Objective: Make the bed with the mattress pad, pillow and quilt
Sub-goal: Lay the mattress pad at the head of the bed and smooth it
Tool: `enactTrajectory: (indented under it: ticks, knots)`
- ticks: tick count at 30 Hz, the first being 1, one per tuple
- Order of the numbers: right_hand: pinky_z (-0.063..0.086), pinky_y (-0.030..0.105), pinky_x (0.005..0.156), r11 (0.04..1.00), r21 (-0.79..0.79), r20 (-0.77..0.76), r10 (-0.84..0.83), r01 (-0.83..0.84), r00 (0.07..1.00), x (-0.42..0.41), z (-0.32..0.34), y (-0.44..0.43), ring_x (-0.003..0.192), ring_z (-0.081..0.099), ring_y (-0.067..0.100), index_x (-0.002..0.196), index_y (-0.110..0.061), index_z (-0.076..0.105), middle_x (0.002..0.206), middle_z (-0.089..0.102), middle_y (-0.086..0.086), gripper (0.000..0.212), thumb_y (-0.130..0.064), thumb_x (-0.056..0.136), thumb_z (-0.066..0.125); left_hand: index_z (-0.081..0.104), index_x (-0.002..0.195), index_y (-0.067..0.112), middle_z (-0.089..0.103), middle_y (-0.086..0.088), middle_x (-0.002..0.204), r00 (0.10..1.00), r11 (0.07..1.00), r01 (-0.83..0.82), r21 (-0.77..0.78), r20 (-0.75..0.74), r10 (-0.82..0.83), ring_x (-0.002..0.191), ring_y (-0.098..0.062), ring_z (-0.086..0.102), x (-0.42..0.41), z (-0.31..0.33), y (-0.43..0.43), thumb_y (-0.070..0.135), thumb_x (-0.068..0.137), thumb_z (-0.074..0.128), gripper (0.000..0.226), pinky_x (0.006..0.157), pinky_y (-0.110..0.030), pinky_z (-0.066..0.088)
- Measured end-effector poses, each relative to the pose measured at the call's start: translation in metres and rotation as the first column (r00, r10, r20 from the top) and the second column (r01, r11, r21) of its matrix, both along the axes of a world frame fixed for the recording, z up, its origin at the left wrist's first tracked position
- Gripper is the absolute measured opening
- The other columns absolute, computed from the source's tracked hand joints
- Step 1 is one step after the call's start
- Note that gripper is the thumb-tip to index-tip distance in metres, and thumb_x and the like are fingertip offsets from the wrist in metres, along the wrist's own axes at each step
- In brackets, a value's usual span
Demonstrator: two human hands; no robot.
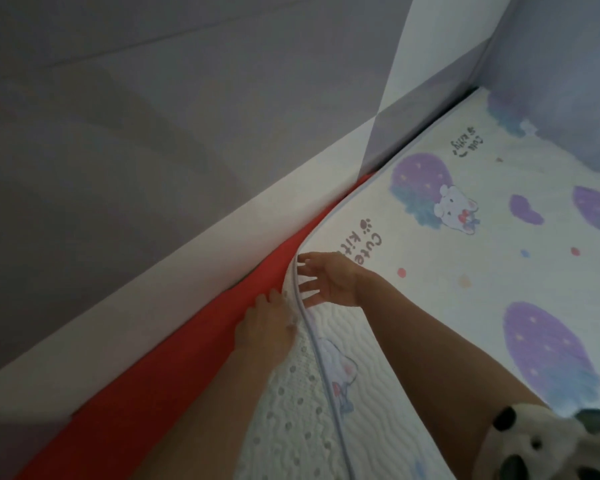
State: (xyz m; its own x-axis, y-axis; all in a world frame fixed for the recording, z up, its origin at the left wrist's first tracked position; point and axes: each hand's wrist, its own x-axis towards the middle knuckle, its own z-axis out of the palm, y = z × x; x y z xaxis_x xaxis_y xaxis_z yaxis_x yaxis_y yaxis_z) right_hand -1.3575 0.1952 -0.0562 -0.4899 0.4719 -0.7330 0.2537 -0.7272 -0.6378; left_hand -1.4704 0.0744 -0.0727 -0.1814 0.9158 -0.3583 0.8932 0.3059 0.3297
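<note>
Pad-laying step: right hand (326,284) fingers spread on mattress pad (465,289) edge, left hand (267,329) grip unclear; next, flatten flipped edge toward wall (118,150), 10 o'clock.

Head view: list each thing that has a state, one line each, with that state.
mattress pad: spread printed side up, edge by the hands turned over, dotted underside showing.
red layer: uncovered beside the pad's turned edge.
left hand: open, resting on the turned-over edge.
right hand: open, fingers spread, touching the pad's piped edge.
</note>
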Motion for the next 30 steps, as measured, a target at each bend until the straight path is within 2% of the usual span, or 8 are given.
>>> enactTrajectory:
  ticks: [5, 8, 12, 15, 18, 21, 25, 30]
  knots:
    - [0.053, 0.042, 0.073, 0.996, -0.080, -0.062, 0.041, -0.046, 0.997, -0.024, -0.002, -0.048, 0.086, 0.063, 0.029, 0.134, -0.008, 0.047, 0.113, 0.061, 0.004, 0.040, -0.025, 0.101, 0.034, 0.052, 0.111, 0.010, 0.056, -0.013, 0.116, 0.999, 0.996, -0.041, 0.082, 0.012, 0.040, 0.107, -0.032, 0.057, -0.029, 0.009, -0.041, 0.030, 0.098, 0.040, 0.027, 0.086, -0.039, 0.044]
    - [0.053, 0.039, 0.072, 0.991, -0.093, -0.071, 0.089, -0.095, 0.993, -0.038, 0.002, -0.084, 0.085, 0.061, 0.030, 0.124, -0.008, 0.053, 0.110, 0.062, 0.006, 0.038, -0.030, 0.101, 0.033, 0.057, 0.109, 0.009, 0.062, -0.015, 0.115, 0.990, 0.991, -0.113, 0.066, 0.089, 0.107, 0.109, -0.034, 0.058, -0.044, 0.015, -0.078, 0.040, 0.096, 0.040, 0.037, 0.089, -0.040, 0.047]
    - [0.048, 0.039, 0.071, 0.986, -0.095, -0.085, 0.130, -0.138, 0.988, -0.056, 0.010, -0.130, 0.076, 0.056, 0.029, 0.098, -0.008, 0.059, 0.089, 0.059, 0.010, 0.038, -0.036, 0.100, 0.034, 0.056, 0.113, 0.008, 0.061, -0.015, 0.121, 0.968, 0.973, -0.227, -0.044, 0.104, 0.230, 0.112, -0.034, 0.057, -0.054, 0.024, -0.129, 0.060, 0.090, 0.045, 0.059, 0.088, -0.036, 0.046]
    - [0.047, 0.040, 0.072, 0.985, -0.092, -0.115, 0.136, -0.147, 0.984, -0.072, 0.015, -0.158, 0.074, 0.055, 0.028, 0.088, -0.010, 0.057, 0.086, 0.056, 0.012, 0.045, -0.044, 0.100, 0.031, 0.050, 0.121, 0.007, 0.057, -0.013, 0.126, 0.918, 0.934, -0.344, -0.100, 0.173, 0.356, 0.116, -0.032, 0.056, -0.054, 0.031, -0.162, 0.063, 0.082, 0.057, 0.068, 0.086, -0.033, 0.044]
    - [0.047, 0.040, 0.070, 0.990, -0.105, -0.125, 0.082, -0.095, 0.989, -0.084, 0.015, -0.175, 0.073, 0.057, 0.027, 0.092, -0.013, 0.052, 0.085, 0.056, 0.011, 0.046, -0.050, 0.100, 0.025, 0.046, 0.123, 0.011, 0.059, -0.003, 0.123, 0.835, 0.892, -0.445, -0.079, 0.323, 0.445, 0.113, -0.025, 0.059, -0.051, 0.021, -0.184, 0.063, 0.065, 0.073, 0.082, 0.080, -0.026, 0.045]
    - [0.048, 0.038, 0.066, 0.989, -0.133, -0.143, 0.050, -0.070, 0.988, -0.095, 0.017, -0.185, 0.071, 0.059, 0.027, 0.089, -0.014, 0.047, 0.085, 0.056, 0.011, 0.047, -0.053, 0.100, 0.023, 0.056, 0.120, 0.026, 0.064, 0.009, 0.115, 0.793, 0.893, -0.444, -0.073, 0.432, 0.429, 0.105, -0.015, 0.064, -0.042, 0.012, -0.195, 0.071, 0.053, 0.071, 0.082, 0.081, -0.027, 0.053]
    - [0.045, 0.046, 0.072, 0.992, -0.119, -0.082, 0.035, -0.045, 0.996, -0.104, 0.015, -0.189, 0.084, 0.056, 0.032, 0.105, -0.009, 0.047, 0.100, 0.053, 0.017, 0.048, -0.053, 0.100, 0.026, 0.065, 0.108, 0.018, 0.069, -0.002, 0.106, 0.759, 0.815, -0.570, -0.104, 0.314, 0.571, 0.098, -0.022, 0.067, -0.032, 0.003, -0.195, 0.072, 0.064, 0.064, 0.069, 0.076, -0.030, 0.054]
    - [0.046, 0.046, 0.068, 0.991, -0.106, -0.042, 0.079, -0.083, 0.996, -0.115, 0.020, -0.186, 0.091, 0.056, 0.036, 0.128, -0.011, 0.032, 0.121, 0.047, 0.023, 0.052, -0.054, 0.099, 0.026, 0.066, 0.105, 0.008, 0.067, -0.014, 0.112, 0.651, 0.706, -0.699, -0.111, 0.310, 0.693, 0.105, -0.033, 0.063, -0.042, 0.002, -0.182, 0.042, 0.085, 0.059, 0.040, 0.079, -0.036, 0.051]
